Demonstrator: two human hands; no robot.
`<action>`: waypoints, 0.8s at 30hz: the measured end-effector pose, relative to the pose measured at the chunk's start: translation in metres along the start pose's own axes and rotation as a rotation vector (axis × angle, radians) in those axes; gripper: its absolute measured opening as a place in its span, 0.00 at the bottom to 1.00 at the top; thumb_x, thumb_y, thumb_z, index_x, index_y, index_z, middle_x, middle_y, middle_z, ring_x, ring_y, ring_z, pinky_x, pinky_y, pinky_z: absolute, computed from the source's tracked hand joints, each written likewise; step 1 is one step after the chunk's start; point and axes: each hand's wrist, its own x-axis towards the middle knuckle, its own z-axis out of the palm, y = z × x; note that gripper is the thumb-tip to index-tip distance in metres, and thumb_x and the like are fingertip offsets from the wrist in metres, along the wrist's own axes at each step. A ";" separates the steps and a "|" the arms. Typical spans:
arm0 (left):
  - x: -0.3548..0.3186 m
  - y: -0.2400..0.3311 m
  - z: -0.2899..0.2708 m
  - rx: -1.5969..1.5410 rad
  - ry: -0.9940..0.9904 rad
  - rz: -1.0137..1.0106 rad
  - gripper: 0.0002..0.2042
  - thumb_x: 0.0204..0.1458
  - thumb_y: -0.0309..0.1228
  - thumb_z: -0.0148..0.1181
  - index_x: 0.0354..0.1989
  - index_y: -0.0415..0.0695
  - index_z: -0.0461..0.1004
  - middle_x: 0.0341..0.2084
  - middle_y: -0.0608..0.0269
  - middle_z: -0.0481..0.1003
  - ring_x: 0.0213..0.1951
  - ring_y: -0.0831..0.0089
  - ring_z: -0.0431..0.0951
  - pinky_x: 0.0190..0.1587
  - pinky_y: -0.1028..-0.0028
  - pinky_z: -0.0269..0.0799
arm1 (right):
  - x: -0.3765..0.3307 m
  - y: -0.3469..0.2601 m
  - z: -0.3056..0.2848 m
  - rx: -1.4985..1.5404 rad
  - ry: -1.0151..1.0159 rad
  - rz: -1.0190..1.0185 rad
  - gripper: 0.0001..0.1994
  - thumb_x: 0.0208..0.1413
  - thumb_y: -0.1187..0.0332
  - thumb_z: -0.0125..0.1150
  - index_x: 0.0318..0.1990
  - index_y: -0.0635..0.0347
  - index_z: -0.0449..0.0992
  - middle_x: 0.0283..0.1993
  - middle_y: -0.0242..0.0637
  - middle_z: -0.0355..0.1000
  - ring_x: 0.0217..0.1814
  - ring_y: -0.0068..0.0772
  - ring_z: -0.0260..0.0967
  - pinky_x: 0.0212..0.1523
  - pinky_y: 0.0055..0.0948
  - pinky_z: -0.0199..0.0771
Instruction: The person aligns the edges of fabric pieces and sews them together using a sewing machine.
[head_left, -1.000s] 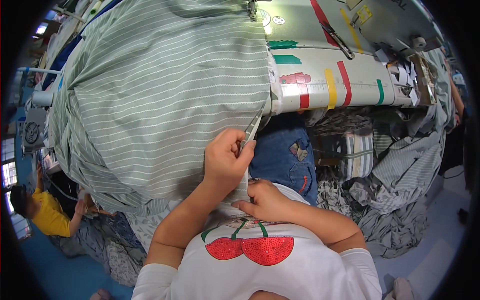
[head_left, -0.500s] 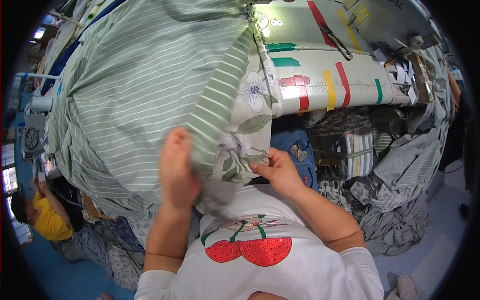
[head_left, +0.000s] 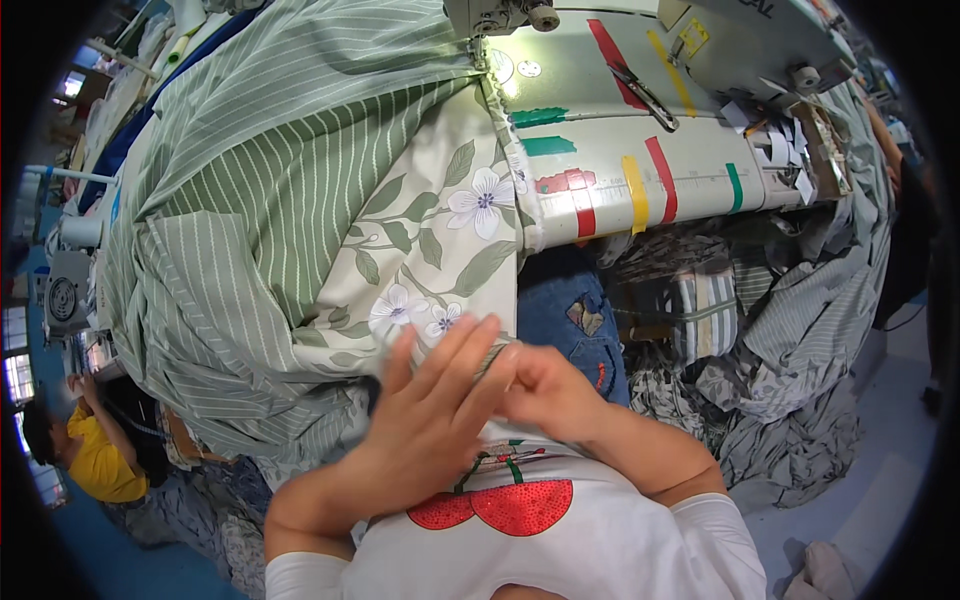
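Shifted since the earlier frame: both hands drawn in close to the chest, floral panel turned further up. Left hand (head_left: 430, 420): open, fingers spread flat, blurred, lying over the fabric's near edge. Right hand (head_left: 545, 390): loosely curled beside it, touching the left fingertips; what it holds cannot be told. Green striped fabric (head_left: 270, 200) with floral panel (head_left: 440, 230): draped over the sewing table (head_left: 620, 150), reaching the lap.
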 end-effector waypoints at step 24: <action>0.023 -0.034 0.087 -0.047 0.594 -0.107 0.17 0.31 0.21 0.60 0.36 0.42 0.78 0.20 0.64 0.70 0.22 0.62 0.71 0.27 0.66 0.65 | -0.049 -0.016 0.000 -1.051 0.653 -0.676 0.09 0.50 0.79 0.60 0.39 0.69 0.72 0.23 0.35 0.70 0.20 0.22 0.66 0.23 0.20 0.64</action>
